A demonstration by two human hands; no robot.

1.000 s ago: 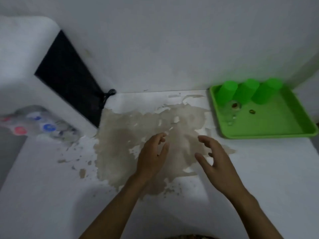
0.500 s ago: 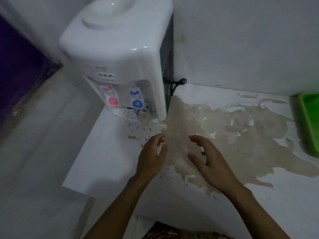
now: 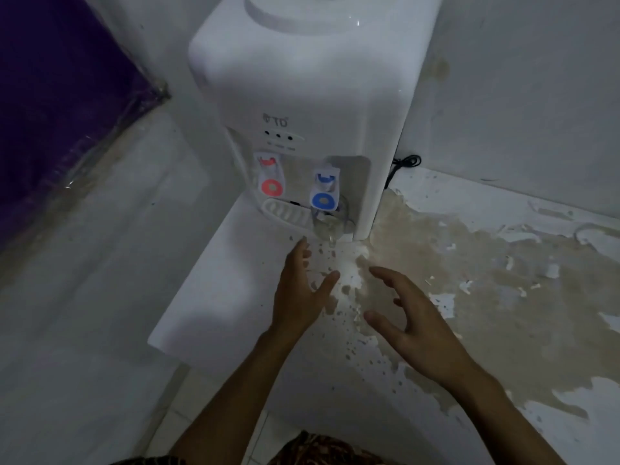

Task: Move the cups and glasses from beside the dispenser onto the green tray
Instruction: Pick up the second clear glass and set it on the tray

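A white water dispenser (image 3: 312, 95) with a red tap and a blue tap stands at the back of the white counter (image 3: 214, 297). A clear glass (image 3: 330, 223) sits under the blue tap, on the drip tray's right end. My left hand (image 3: 300, 290) hovers just in front of the glass, fingers spread, holding nothing. My right hand (image 3: 412, 327) is lower and to the right, fingers apart and empty. The green tray is out of view.
The counter top (image 3: 503, 297) has a wide brown patch of peeled, stained surface to the right. A black cord (image 3: 404, 164) hangs at the dispenser's right side. The counter's left edge drops to a tiled floor (image 3: 84, 263); something purple (image 3: 50, 95) lies at far left.
The view swung left from the green tray with its cups to the dispenser. Both hands moved toward the dispenser, the left now close to the glass under the blue tap.
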